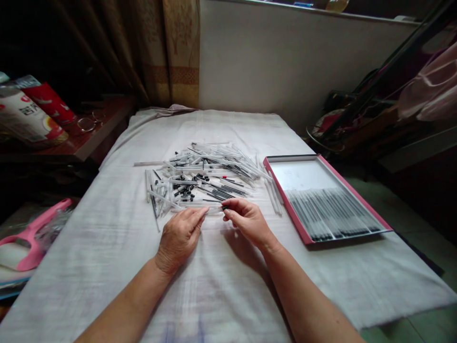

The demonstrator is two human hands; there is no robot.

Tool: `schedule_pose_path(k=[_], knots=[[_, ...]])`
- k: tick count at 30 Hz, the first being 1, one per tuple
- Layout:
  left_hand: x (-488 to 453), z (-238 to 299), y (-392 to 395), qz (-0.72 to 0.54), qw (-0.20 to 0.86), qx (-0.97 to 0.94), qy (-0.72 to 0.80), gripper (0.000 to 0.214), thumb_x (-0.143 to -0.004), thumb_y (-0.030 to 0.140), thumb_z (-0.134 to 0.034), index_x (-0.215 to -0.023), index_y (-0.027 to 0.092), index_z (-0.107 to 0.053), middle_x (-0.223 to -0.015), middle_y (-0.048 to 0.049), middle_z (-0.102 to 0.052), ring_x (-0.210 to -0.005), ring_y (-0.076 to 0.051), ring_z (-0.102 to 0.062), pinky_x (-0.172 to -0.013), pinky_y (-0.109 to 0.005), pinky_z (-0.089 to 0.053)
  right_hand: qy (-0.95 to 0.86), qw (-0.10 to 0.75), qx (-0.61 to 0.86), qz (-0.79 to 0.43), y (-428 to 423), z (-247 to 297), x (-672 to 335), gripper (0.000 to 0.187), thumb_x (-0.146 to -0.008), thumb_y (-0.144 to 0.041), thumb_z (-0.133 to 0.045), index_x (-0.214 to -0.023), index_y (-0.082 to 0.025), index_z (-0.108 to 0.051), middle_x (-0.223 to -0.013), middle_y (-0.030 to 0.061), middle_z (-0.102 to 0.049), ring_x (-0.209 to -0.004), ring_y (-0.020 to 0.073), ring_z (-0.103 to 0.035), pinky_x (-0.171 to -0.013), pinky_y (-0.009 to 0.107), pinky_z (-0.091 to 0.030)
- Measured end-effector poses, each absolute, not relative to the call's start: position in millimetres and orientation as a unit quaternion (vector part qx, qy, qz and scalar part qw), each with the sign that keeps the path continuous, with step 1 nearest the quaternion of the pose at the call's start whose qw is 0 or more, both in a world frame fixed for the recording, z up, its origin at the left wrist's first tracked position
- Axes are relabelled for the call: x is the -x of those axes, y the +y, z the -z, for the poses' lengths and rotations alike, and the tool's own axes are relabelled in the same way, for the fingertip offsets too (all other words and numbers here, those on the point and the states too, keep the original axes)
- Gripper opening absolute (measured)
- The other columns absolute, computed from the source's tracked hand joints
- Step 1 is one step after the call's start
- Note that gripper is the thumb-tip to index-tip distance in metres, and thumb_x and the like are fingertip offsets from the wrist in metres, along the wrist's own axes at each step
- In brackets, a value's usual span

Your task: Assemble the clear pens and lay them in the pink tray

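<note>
My left hand (pixel 181 234) is closed on a clear plastic pen barrel (pixel 213 211), held level just above the cloth. At the barrel's right end, my right hand (pixel 248 221) pinches a small black pen part (pixel 224 207); whether it is seated in the barrel cannot be made out. Just beyond both hands lies a loose pile of clear barrels (pixel 228 155). Dark thin refills (pixel 226 191) and small black caps (pixel 184 189) are scattered at its near side. To the right, a pink-edged box (pixel 290 205) holds a row of clear pens with black ends (pixel 330 214).
A white cloth (pixel 117 238) covers the table. A few barrels lie between pile and box. At left are a pink-handled tape dispenser (pixel 32 240), a dark wooden shelf (pixel 107 125), a labelled jar (pixel 30 116) and eyeglasses (pixel 87 124). A wall (pixel 257 62) stands behind.
</note>
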State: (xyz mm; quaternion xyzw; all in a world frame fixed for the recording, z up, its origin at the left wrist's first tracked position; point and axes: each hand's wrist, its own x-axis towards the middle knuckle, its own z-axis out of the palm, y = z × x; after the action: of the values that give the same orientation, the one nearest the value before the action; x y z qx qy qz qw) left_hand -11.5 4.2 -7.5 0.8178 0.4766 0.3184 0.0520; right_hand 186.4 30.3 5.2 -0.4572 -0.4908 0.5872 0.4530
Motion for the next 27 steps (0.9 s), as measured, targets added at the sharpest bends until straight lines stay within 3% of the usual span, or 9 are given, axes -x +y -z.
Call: schedule_pose_path(k=[6, 14, 19, 24, 27], knots=[[12, 9, 4, -0.305, 0.062, -0.820, 0.480, 0.035, -0.094, 0.019, -0.046, -0.126, 0.023, -0.060, -0.106, -0.0064, -0.070, -0.094, -0.021, -0.065, -0.082, -0.035, -0.053, -0.610, 0.461, 0.456, -0.457, 27, 3, -191, 0.015, -0.079, -0.024, -0.063, -0.091, -0.020, -0.070, -0.077, 0.0020, -0.070, -0.064, 0.0129, -0.065, -0.063, 0.025, -0.051], [13, 7, 4, -0.301, 0.063, -0.824, 0.475, 0.033, -0.094, 0.019, -0.047, -0.123, 0.023, -0.062, -0.103, -0.0065, -0.070, -0.092, -0.020, -0.065, -0.080, -0.032, -0.053, -0.691, 0.402, 0.471, -0.372, 27, 5, -197, 0.015, -0.085, -0.028, -0.060, -0.095, -0.023, -0.071, -0.077, 0.0019, -0.071, -0.066, 0.0150, -0.066, -0.065, 0.026, -0.050], [14, 6, 4, -0.297, 0.054, -0.832, 0.465, 0.032, -0.092, 0.017, -0.048, -0.120, 0.022, -0.064, -0.102, -0.0066, -0.071, -0.090, -0.020, -0.065, -0.079, -0.032, -0.052, -0.743, 0.336, 0.485, -0.317, 27, -1, -199, 0.021, -0.090, -0.032, -0.052, -0.079, -0.023, -0.066, -0.070, 0.0012, -0.070, -0.063, 0.0138, -0.063, -0.063, 0.024, -0.045], [13, 6, 3, -0.298, 0.059, -0.838, 0.454, 0.034, -0.090, 0.014, -0.048, -0.120, 0.022, -0.064, -0.102, -0.0064, -0.071, -0.091, -0.020, -0.065, -0.079, -0.032, -0.052, -0.750, 0.297, 0.490, -0.329, 28, -1, -200, 0.042, -0.095, -0.040, -0.041, -0.061, -0.021, -0.056, -0.054, 0.0000, -0.061, -0.054, 0.0119, -0.057, -0.058, 0.023, -0.041], [13, 6, 3, -0.298, 0.067, -0.836, 0.456, 0.034, -0.090, 0.014, -0.048, -0.120, 0.021, -0.063, -0.103, -0.0068, -0.071, -0.092, -0.020, -0.065, -0.080, -0.033, -0.053, -0.727, 0.306, 0.489, -0.372, 28, 0, -200, 0.038, -0.095, -0.041, -0.041, -0.069, -0.021, -0.059, -0.058, -0.0003, -0.062, -0.054, 0.0119, -0.058, -0.058, 0.023, -0.042]])
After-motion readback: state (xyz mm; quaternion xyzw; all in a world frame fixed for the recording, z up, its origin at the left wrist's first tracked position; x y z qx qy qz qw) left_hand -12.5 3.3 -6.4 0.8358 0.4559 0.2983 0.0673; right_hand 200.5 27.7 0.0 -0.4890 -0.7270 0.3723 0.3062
